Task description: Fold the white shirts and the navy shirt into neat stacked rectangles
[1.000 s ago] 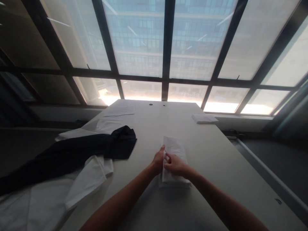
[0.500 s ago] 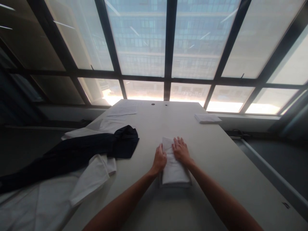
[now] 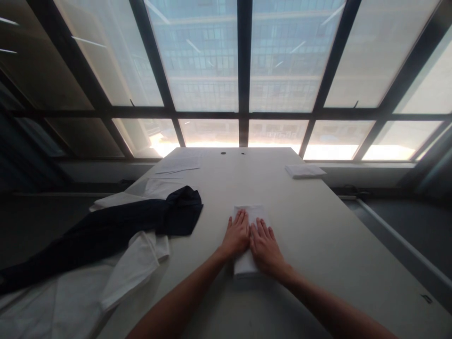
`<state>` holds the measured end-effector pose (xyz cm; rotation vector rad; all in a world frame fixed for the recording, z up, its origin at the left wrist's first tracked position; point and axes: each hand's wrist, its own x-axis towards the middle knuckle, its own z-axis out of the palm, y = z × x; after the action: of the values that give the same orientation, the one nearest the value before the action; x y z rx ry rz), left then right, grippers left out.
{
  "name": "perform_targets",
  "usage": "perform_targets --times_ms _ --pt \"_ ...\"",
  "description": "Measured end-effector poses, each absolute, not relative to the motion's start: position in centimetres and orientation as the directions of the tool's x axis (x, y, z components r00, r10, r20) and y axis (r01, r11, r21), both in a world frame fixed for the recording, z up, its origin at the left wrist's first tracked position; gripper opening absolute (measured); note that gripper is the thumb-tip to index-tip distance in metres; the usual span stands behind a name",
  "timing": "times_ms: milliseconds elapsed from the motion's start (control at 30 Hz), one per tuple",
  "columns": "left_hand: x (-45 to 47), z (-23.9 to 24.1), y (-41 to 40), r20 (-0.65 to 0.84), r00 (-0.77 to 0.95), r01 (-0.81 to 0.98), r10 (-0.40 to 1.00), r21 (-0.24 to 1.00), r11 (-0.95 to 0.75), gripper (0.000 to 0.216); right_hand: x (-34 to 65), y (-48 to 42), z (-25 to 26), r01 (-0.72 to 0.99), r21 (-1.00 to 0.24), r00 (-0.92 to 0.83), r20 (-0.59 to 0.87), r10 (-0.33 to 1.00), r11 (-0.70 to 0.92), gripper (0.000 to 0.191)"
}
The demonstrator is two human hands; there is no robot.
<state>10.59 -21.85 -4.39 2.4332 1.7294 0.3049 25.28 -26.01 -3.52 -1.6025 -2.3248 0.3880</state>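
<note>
A folded white cloth (image 3: 244,267) lies lengthwise before me on the white table (image 3: 318,245). Flat on its left half rests my left hand (image 3: 237,234), fingers stretched out toward the far end. My right hand (image 3: 265,246) presses on the cloth's right side, palm down with fingers spread a little. The two hands nearly touch at the middle. Much of the cloth is covered by them, so its exact kind cannot be told.
On the left, a dark navy garment (image 3: 116,228) lies over white garments (image 3: 77,292) hanging past the table edge. Paper sheets (image 3: 180,161) lie at the far left. Another folded white cloth (image 3: 304,171) sits at the far right. Large windows (image 3: 208,61) stand behind.
My left hand has moved from the cloth's left edge onto its top and flattened. The right hand has slid slightly nearer to me. The cloth's far end now looks squarer.
</note>
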Motion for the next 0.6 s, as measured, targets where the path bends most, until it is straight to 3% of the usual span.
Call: perform_targets --times_ms 133,400,500,600 --pt "10.4 -3.4 -18.1 0.068 0.326 0.915 0.943 0.230 -0.332 0.056 25.5 -31.2 -4.1 0.776 -0.341 -0.521 0.126 0.844 0.530 0.067" --pt "10.6 -2.4 -14.8 0.182 0.262 0.928 0.948 0.223 -0.299 0.039 26.7 -32.2 -3.6 0.580 -0.345 -0.742 0.148 0.654 0.737 0.053" --pt "9.2 -2.2 -15.4 0.173 0.177 0.962 0.969 0.177 -0.207 0.040 29.1 -30.4 -2.3 0.489 -0.412 -0.798 0.146 0.585 0.769 0.046" --pt "7.2 -2.0 -17.2 0.135 0.125 0.979 0.983 0.146 -0.144 0.040 32.9 -26.9 -1.0 0.373 -0.556 -0.830 0.157 0.535 0.743 0.034"
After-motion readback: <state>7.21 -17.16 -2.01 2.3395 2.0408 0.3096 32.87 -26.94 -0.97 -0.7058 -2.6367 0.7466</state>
